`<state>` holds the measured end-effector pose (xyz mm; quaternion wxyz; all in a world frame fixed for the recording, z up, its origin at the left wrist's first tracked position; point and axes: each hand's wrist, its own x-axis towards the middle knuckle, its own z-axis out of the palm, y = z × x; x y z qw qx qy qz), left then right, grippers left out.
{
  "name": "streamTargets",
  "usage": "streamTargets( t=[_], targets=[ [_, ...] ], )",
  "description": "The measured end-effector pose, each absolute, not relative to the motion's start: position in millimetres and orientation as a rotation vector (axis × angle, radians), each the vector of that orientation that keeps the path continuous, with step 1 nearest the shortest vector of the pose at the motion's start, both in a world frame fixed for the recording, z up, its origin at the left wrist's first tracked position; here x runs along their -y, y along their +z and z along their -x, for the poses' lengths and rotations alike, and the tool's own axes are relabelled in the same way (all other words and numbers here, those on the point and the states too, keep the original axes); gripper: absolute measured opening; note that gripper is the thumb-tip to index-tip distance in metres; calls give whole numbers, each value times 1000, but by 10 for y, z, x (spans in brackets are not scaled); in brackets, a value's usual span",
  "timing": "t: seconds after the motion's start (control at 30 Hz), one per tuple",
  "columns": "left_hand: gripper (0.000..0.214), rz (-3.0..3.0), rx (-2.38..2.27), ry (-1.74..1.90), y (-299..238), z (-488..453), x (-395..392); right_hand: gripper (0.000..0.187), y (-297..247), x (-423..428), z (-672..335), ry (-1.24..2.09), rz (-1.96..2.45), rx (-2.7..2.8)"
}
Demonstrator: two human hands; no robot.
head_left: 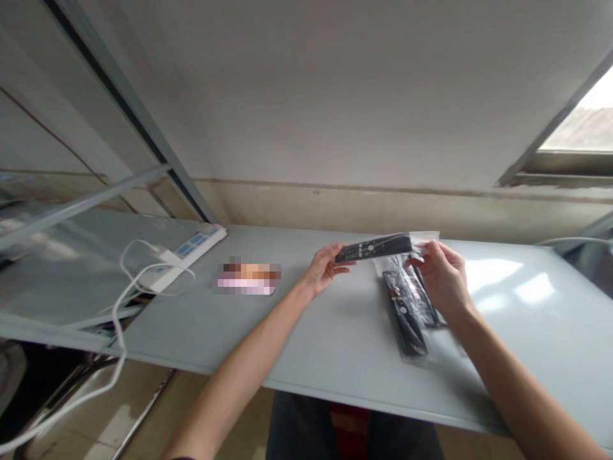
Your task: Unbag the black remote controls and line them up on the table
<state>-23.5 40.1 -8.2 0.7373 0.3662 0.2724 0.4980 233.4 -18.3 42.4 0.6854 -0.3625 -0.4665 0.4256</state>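
A black remote control (373,248) in a clear plastic bag (424,239) lies level across my two hands, above the table. My left hand (323,271) holds its near end between thumb and fingers. My right hand (443,278) pinches the bag at the remote's far end. Below my right hand, a second black remote control (405,313) lies on the tabletop in clear plastic. A further dark bagged item (424,297) lies partly under it, mostly hidden by my hand and the plastic.
The pale grey tabletop (527,338) stands against a wall. A white power strip (184,259) with a white cable (129,281) sits at the left, near a blurred flat object (246,276). A glass panel in a metal frame (71,268) is on the left.
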Motion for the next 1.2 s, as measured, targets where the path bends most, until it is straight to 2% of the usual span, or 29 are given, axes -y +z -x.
streamTargets(
  t=[0.2, 0.53, 0.8, 0.97, 1.07, 1.2],
  targets=[
    [53, -834, -561, 1065, -60, 218, -364, 17, 446, 174, -2396, 1035, 752, 974],
    [53, -831, -606, 1082, -3, 229, -331, 18, 387, 137, -2312, 910, 872, 993],
    [52, -863, -584, 1030, 3, 224, -330, 8, 453, 102, -2459, 1175, 664, 560],
    [47, -839, -572, 1027, -7, 211, -338, 26, 564, 119, -2473, 1274, 630, 387],
    [43, -807, -568, 1052, -25, 210, -347, 27, 585, 123, -2476, 1318, 620, 373],
    [44, -743, -568, 1077, -52, 223, -357, 26, 459, 42, -2638, 1147, 700, 163]
  ],
)
